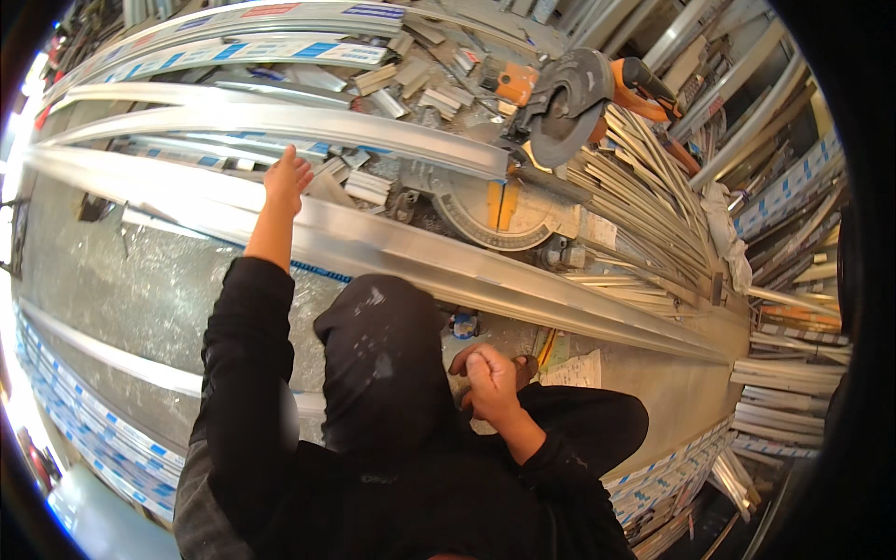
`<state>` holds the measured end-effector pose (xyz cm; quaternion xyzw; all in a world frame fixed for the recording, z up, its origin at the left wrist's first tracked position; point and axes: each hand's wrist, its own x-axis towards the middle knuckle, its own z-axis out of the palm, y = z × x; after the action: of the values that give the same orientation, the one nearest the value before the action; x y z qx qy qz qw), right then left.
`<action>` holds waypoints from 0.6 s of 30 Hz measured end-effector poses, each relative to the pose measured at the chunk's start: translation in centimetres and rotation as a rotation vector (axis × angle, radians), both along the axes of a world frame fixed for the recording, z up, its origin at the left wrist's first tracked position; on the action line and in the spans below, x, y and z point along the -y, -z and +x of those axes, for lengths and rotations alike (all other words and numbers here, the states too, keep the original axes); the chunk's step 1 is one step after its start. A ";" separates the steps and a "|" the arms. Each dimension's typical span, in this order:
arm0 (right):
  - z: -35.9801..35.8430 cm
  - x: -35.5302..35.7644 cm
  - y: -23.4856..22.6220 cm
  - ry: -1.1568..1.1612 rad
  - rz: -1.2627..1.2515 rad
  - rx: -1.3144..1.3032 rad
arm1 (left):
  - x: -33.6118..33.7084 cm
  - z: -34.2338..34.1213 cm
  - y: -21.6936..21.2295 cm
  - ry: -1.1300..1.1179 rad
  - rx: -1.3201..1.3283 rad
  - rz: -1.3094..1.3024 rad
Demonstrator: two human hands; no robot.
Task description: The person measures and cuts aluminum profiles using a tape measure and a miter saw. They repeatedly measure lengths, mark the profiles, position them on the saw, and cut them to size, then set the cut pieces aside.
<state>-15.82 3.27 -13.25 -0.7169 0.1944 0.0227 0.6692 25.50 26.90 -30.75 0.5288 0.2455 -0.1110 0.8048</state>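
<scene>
Up left of centre, the left hand [287, 179] is resting open-fingered on the long aluminium profile [448, 266]; lower centre, the right hand [490, 373] is curling clenched, its contents hidden.

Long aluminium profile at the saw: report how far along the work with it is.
Done: cut offcuts lie piled behind the mitre saw, so earlier pieces look cut. In hand: the left hand reaches to the long aluminium profile lying across the bench in front of the saw; the right hand is closed near the chest, contents unclear. Left: the blade is raised, apparently with no cut begun on this profile.
</scene>
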 end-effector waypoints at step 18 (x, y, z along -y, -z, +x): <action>9.7 8.1 16.0 0.747 0.953 -0.081 | 13.7 -11.2 1.9 0.566 -0.425 -0.279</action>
<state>-6.17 -4.87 -29.29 -0.2204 0.4266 -0.1018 0.8713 14.29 13.20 -32.65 0.4260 0.2337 -0.4685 0.7378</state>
